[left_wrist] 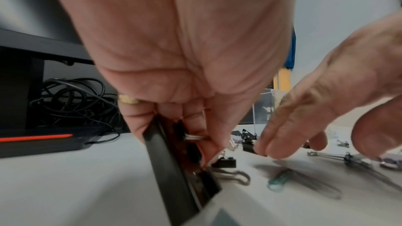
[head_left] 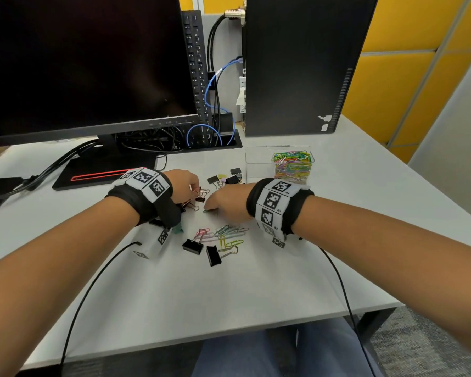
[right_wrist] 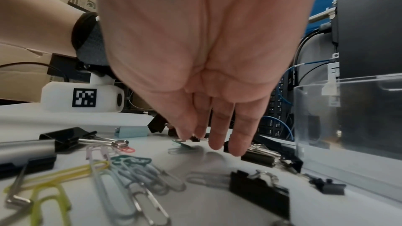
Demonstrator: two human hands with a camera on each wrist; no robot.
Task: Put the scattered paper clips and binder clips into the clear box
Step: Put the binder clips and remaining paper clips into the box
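While the left hand pinches several binder clips, the right hand, fingers extended and holding nothing, should pin the green paper clip before lifting it toward the clear box far right.

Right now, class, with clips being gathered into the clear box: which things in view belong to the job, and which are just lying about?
Belong to the job:
clear box
coloured paper clips
black binder clips
left hand, holding binder clips
right hand, reaching for a green paper clip

Just lying about:
monitor
computer tower
keyboard
cables
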